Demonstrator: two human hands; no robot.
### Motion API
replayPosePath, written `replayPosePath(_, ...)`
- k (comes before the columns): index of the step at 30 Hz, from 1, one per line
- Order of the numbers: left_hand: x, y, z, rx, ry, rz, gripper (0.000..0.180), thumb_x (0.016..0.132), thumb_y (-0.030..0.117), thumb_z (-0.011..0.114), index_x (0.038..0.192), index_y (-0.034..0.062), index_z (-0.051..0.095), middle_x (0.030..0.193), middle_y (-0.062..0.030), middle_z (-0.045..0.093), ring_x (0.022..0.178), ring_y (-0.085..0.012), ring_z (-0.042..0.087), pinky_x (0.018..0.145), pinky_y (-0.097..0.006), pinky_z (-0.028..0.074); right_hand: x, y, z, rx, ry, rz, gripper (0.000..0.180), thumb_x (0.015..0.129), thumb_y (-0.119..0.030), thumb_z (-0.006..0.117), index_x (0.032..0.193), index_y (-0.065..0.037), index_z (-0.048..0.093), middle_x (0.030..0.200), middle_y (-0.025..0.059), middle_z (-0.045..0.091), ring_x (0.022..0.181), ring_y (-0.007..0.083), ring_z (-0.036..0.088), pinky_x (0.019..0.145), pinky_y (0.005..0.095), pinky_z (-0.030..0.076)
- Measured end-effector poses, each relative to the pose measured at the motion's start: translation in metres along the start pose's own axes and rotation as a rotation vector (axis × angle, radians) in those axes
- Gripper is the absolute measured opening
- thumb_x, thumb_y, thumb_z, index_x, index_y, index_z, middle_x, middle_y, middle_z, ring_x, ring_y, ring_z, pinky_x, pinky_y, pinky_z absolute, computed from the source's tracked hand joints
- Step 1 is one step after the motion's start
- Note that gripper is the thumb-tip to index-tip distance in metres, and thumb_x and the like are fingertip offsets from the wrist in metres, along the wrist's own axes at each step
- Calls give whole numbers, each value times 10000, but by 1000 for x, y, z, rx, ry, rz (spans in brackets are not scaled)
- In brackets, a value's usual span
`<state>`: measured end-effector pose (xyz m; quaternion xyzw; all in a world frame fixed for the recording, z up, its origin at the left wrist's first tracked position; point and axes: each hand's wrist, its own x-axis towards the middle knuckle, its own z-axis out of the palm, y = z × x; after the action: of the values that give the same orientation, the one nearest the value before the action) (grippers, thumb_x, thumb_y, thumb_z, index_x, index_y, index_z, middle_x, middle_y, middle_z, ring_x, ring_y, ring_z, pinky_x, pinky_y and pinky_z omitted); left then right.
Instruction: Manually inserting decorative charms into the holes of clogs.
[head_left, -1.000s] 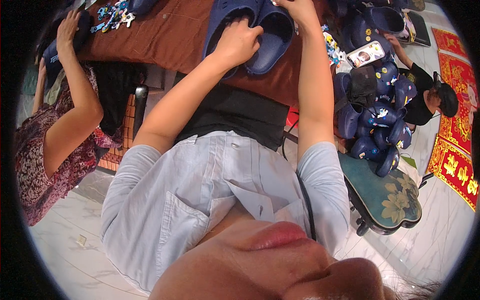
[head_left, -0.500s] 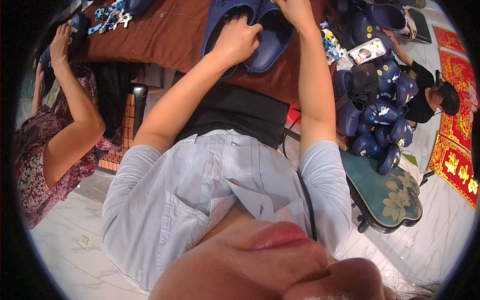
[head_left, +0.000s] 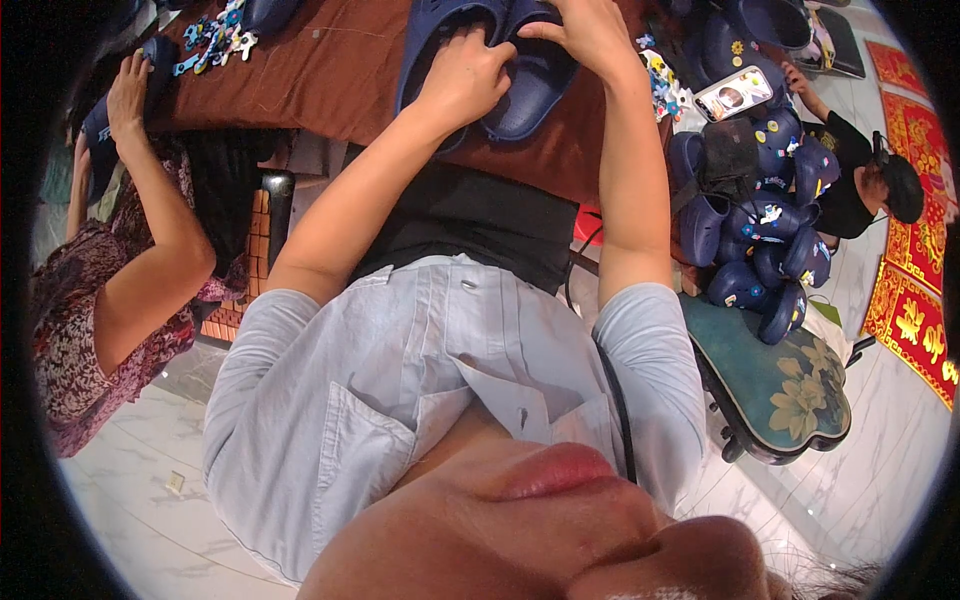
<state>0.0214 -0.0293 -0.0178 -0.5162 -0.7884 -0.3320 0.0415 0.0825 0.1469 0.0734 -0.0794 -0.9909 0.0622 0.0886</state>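
Two navy clogs lie side by side in front of me at the top of the view, on a brown cloth. My left hand reaches into the left clog. Its fingers bend down inside, tips hidden, and the thumb rests by the inner rim, so it grips this clog. Above the right clog is my right hand, thumb stretched out to the left and apart from the fingers, which run toward the upper edge. A cluster of small colourful shoe charms lies just right of my right wrist.
More charms lie at the cloth's far left. There a co-worker's hand touches a navy clog. At right stands a heap of decorated clogs with a phone above it, a flowered stool below, and another person beyond.
My right hand has come down slightly, and its thumb now stretches left over the right clog. My left hand has shifted slightly left, still in the left clog.
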Motion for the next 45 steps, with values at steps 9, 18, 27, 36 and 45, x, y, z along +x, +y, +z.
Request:
replayPosePath(9, 0, 1, -1, -4, -2, -24, 326, 802, 150, 670, 1127, 117, 672, 987, -228, 596, 958, -407, 597, 867, -487, 486, 0, -6, 8, -77, 39, 17, 436, 689, -157, 809, 1083, -34, 670, 1316, 235, 494, 1187, 391, 452, 942, 472, 419)
replayPosePath(18, 0, 3, 2, -25, 29, -23, 280, 772, 157, 661, 1043, 101, 700, 988, -225, 599, 969, -397, 593, 851, -496, 483, -7, -16, 25, -125, 208, 50, 360, 743, -190, 758, 1060, -42, 674, 1227, 196, 546, 1167, 372, 469, 922, 463, 419)
replayPosePath(27, 2, 1, 2, -18, 30, 14, 312, 804, 154, 662, 1115, 130, 673, 992, -240, 593, 947, -424, 604, 850, -504, 494, -99, 72, 40, -263, 559, 389, 238, 835, -204, 698, 1031, -74, 735, 994, 163, 656, 974, 360, 574, 866, 448, 454)
replayPosePath(36, 3, -2, 4, -19, 23, 3, 290, 820, 155, 653, 1109, 133, 675, 985, -256, 589, 922, -435, 606, 832, -496, 503, -155, 90, 63, -206, 339, 710, 280, 794, -120, 727, 1064, -48, 699, 1052, 195, 628, 1006, 397, 576, 867, 466, 477)
replayPosePath(45, 2, 2, -2, -44, 2, -2, 310, 837, 159, 646, 1147, 147, 661, 997, -268, 577, 946, -449, 592, 851, -498, 491, -157, 98, 74, -220, 451, 537, 246, 772, -114, 751, 1006, -64, 692, 1016, 159, 635, 1016, 361, 545, 901, 453, 442)
